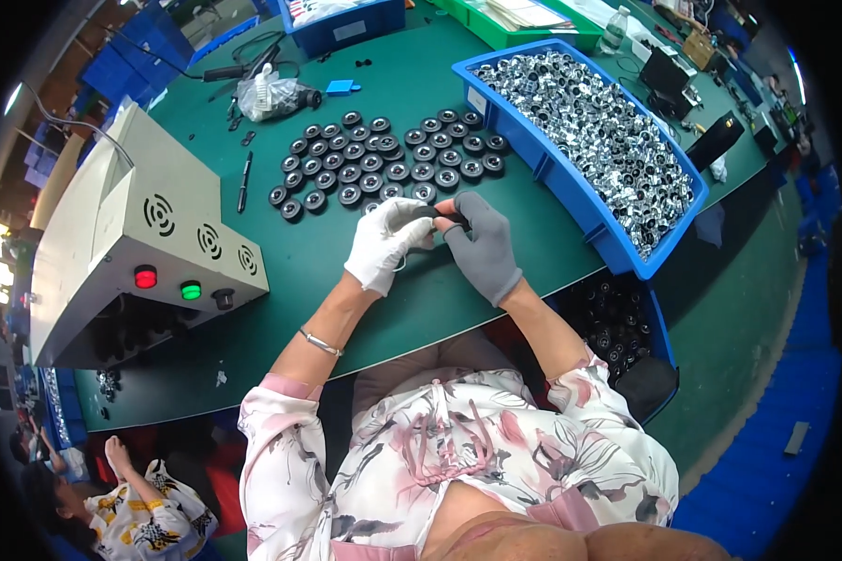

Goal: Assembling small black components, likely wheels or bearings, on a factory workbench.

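Observation:
My left hand [382, 245], in a white glove, and my right hand [482, 247], in a grey glove with bare fingertips, meet over the green table. Between their fingers is a small black round part [427, 213], mostly covered by the fingers. Both hands are closed on it. Just beyond them, many small black wheels [371, 162] with shiny centres lie in loose rows on the tabletop. A blue bin [585, 222] full of small silver metal parts [580, 131] stands to the right of the wheels.
On the left stands a beige machine [173, 220] with a red and a green button. A black pen [244, 182], a plastic bag [269, 95] and a blue piece [342, 87] lie farther back. Low at right, another bin holds black parts [616, 323]. A co-worker [136, 510] sits at lower left.

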A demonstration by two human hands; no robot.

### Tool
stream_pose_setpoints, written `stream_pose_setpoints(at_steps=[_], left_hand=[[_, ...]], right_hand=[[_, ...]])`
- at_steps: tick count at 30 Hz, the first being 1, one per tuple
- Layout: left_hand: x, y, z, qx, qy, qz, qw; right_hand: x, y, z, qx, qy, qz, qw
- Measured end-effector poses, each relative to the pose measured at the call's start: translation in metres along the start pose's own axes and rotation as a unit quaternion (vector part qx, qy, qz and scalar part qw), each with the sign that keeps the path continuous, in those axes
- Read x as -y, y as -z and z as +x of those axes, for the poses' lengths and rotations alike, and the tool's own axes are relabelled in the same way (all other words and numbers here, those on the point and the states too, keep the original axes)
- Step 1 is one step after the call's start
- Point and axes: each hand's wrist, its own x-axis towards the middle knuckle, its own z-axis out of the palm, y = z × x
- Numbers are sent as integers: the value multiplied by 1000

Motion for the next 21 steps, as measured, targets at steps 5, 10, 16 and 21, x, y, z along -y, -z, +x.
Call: stream_pose_setpoints(at_steps=[5,10,16,21], left_hand=[[6,-2,3,-14,-2,48,999],[16,-16,3,-96,-50,159,981],[19,-26,7,-128,-18,136,982],[21,-34,9,-181,-44,118,975]], right_hand=[[-2,-2,1,11,-37,54,998],[-6,-2,-2,15,-65,37,997],[-13,-9,-4,-39,-5,-27,999],[-11,-13,-4,-42,-17,-55,998]])
